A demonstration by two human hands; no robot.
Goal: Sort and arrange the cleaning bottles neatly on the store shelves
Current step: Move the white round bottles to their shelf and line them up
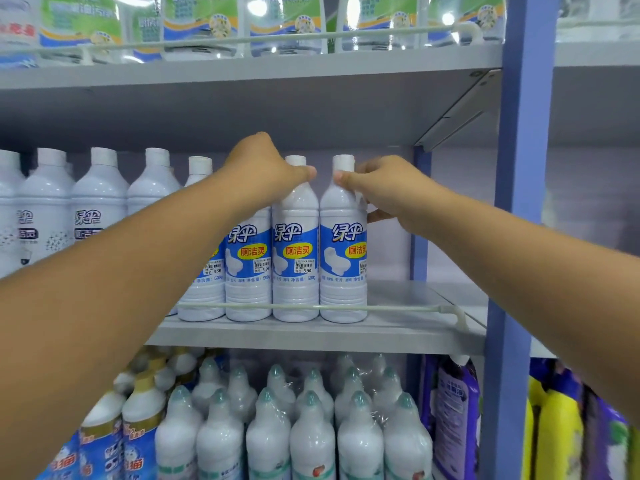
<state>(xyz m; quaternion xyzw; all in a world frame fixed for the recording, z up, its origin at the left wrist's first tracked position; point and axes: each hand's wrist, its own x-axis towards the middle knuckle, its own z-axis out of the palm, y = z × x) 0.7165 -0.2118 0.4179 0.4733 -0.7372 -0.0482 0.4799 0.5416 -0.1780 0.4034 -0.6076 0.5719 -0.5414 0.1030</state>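
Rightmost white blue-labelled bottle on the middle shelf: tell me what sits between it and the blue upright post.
Only bare grey shelf and the right hand gripping that bottle; no other bottle before the post, per the head view.

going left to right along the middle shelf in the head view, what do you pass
grey-label bottles → left hand → blue-label bottle under it → end bottle → right hand → bare shelf → blue post
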